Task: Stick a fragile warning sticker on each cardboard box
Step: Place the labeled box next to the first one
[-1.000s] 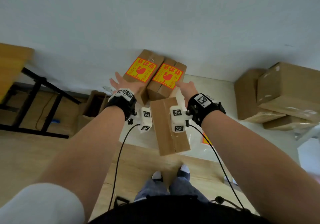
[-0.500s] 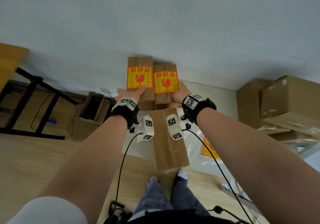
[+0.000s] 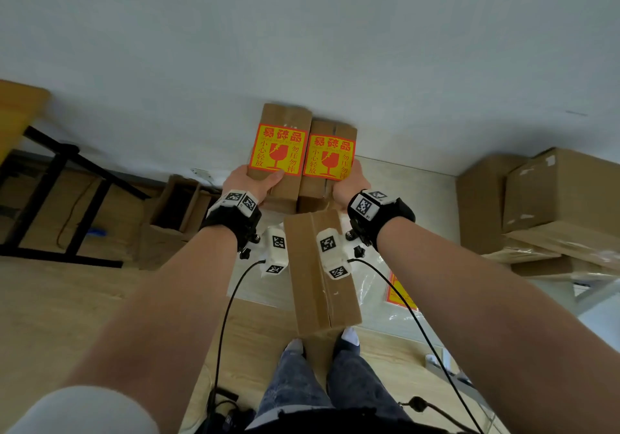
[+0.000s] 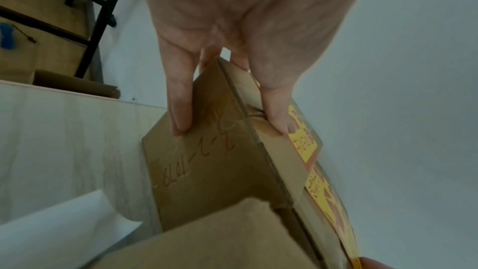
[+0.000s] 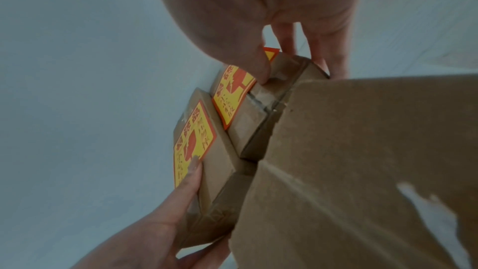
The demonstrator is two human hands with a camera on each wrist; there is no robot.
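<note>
Two brown cardboard boxes are held up side by side against the white wall, each with a yellow-and-red fragile sticker on its top face. My left hand (image 3: 258,182) grips the left box (image 3: 285,118), thumb on the edge of its sticker (image 3: 278,150), fingers flat on its side (image 4: 181,114). My right hand (image 3: 349,185) grips the right box (image 3: 335,128), thumb at the corner of its sticker (image 3: 328,156). A third box (image 3: 318,266) with no sticker on the face that shows lies below, between my wrists. The right wrist view shows both stickered boxes (image 5: 220,161) and the plain box (image 5: 362,171).
Larger cardboard boxes (image 3: 553,198) are stacked at the right. An open box (image 3: 174,205) and a black table frame (image 3: 67,192) stand on the wooden floor at the left. A clear plastic bag holding stickers (image 3: 399,292) lies under the plain box. My feet are just below it.
A second ago both hands were open beside the slanted boxes. They have since closed on them, squared them up side by side and brought them nearer and higher.
</note>
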